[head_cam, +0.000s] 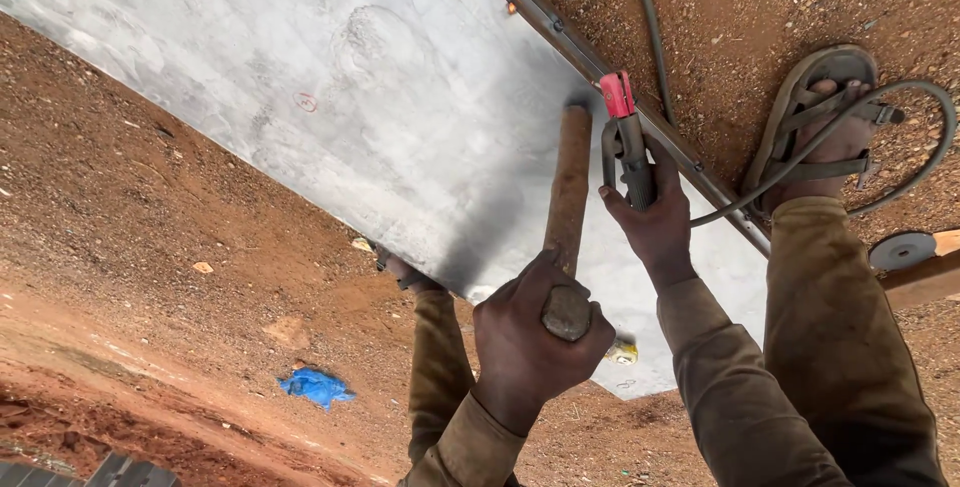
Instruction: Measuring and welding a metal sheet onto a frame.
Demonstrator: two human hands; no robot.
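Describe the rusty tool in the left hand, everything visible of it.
The rusty tool is a long brown shaft, seemingly corroded metal or worn wood, with a rounded, pitted butt end. The left hand is wrapped around that near end. The shaft runs up and away across the grey metal sheet, its far end meeting the sheet beside the frame rail, close to the red-tipped electrode holder in the right hand.

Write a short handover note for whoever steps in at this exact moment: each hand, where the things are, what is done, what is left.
Left hand: gripped round the wooden hammer handle, head on the metal sheet.
Right hand: gripping the welding electrode holder, red tip at the steel edge bar.
Cable loops by the sandalled foot.
Done: cannot tell which joints are welded.
Left: the edge seam where the holder points.
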